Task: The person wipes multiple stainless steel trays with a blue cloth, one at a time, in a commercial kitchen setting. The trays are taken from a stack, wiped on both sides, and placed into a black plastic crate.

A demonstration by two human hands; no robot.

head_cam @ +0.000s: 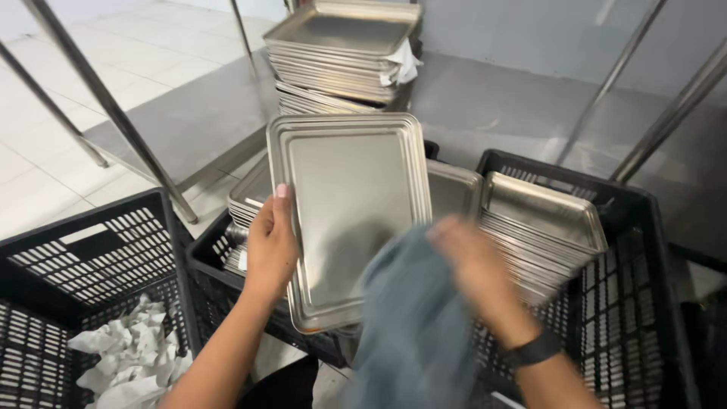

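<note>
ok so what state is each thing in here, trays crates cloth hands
left hand: grips held tray's left edge
held tray: tilted up, over crate
right hand: blurred, holding grey cloth
grey cloth: bunched, against tray
middle crate: filled with stacked trays
left crate: crumpled white paper inside
shelf stack: piled flat

The tray (344,220) you hold is plain silver, shiny, with a darker grey reflection low on its face. The cloth (413,326) against it is dull blue-grey, with no pattern. Both crates, the near left one (91,257) and the one on the right (644,303), are black with a slotted grid pattern on their walls. The crumpled paper (129,360) in the left crate is white. The far stack of trays (341,53) is silver too. Your wristband (534,350) is black. The floor tiles (45,174) are off-white.
</note>
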